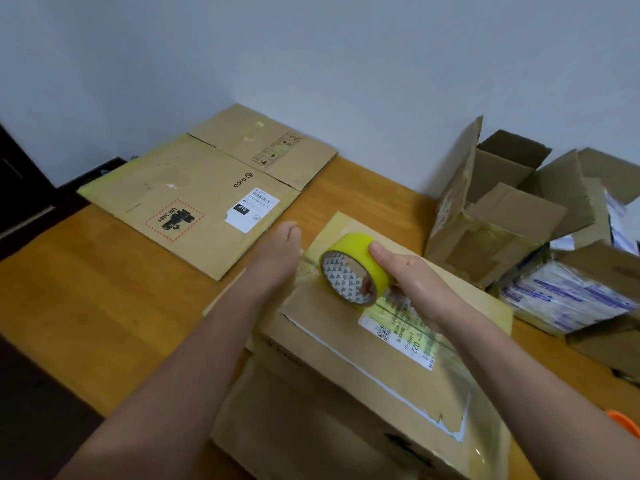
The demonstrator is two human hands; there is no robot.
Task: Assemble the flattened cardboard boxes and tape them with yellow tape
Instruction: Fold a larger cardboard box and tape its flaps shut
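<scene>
Yellow tape roll stands on the assembled box at the counter's near edge. Our right hand grips it, fingertips half lost inside the core. Our left hand lies straight-fingered at the box's far-left edge, palm hidden; an orange object is cut off at the counter's right edge.

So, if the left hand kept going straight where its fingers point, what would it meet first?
Probably the flat cardboard: the left hand points past the box's far edge, across a strip of bare table, toward that sheet's right corner. Height is unclear.
</scene>
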